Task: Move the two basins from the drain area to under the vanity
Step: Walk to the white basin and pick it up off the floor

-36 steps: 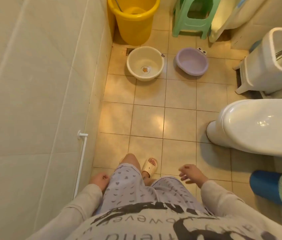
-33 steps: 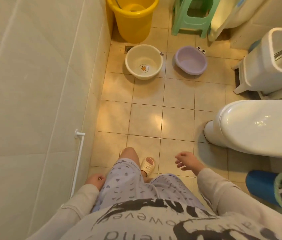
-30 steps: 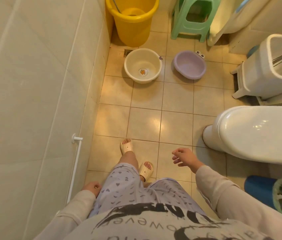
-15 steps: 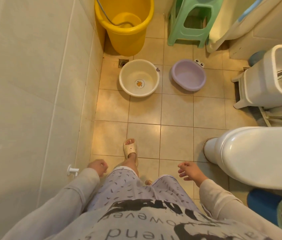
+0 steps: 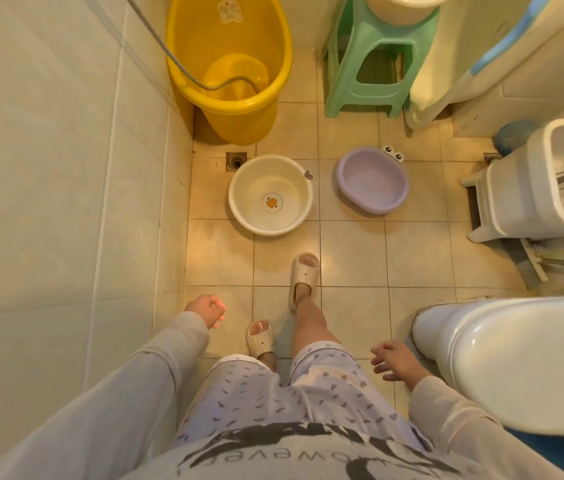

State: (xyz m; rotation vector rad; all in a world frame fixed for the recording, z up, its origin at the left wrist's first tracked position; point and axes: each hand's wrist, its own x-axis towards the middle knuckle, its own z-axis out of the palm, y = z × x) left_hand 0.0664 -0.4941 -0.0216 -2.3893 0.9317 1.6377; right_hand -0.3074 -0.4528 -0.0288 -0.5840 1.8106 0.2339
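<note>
Head view: the cream basin (image 5: 270,195) and the purple basin (image 5: 372,180) sit at upper centre on the floor (image 5: 353,254), the cream one just beside the floor drain (image 5: 236,161). Both look like light, stiff plastic and may be slippery, so the rims are probably the best hold. The toilet (image 5: 516,358) crowds the lower right. The left hand (image 5: 206,311) is loosely curled and the right hand (image 5: 394,363) is spread; both hold nothing.

Warm, yellowish light covers the floor (image 5: 353,251) ahead of the fingers (image 5: 382,349) evenly, with short, soft shadows beside the cream basin (image 5: 270,195) and the purple basin (image 5: 372,181). A bright glare patch sits on the toilet lid (image 5: 523,362) right of the fingers. Tile lines on the wall (image 5: 48,168) left of the fingers bow with wide-angle distortion, and the left sleeve (image 5: 117,410) is soft.
</note>
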